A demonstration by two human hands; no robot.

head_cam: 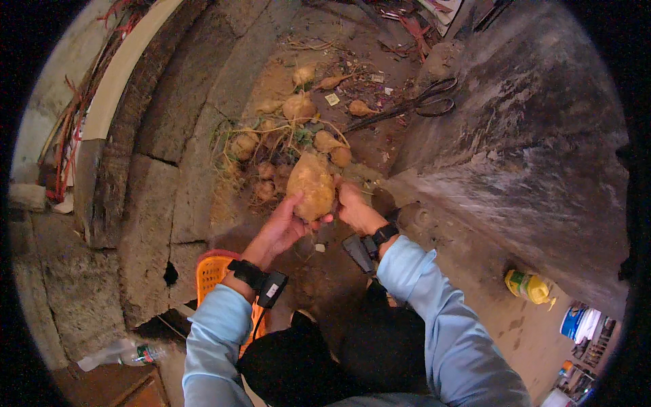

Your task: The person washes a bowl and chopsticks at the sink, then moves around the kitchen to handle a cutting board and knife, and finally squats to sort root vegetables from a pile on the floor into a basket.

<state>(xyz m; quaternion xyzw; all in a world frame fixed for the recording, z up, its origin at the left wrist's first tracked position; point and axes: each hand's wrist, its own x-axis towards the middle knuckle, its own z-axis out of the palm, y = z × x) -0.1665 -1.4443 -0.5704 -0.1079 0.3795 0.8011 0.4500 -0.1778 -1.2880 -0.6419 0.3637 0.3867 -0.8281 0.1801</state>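
A large tan root tuber (311,185) is held over the ground in front of me. My left hand (286,221) grips its lower left side, thumb on top and fingertips underneath. Close against the tuber's right side is my right hand (354,206), its fingers curled; whether something small is in them is hidden. Beyond the tuber lies a heap of smaller tan tubers, among them a round tuber (299,107) and a paler tuber (244,146), tangled with thin vines (279,128) and some green leaves (303,136).
An orange plastic basket (209,269) stands beside my left forearm. Stone blocks (147,191) border the left, and a dark rough wall (513,127) rises on the right. A black strap (391,113), a yellow bottle (528,286) and a clear plastic bottle (142,354) lie about.
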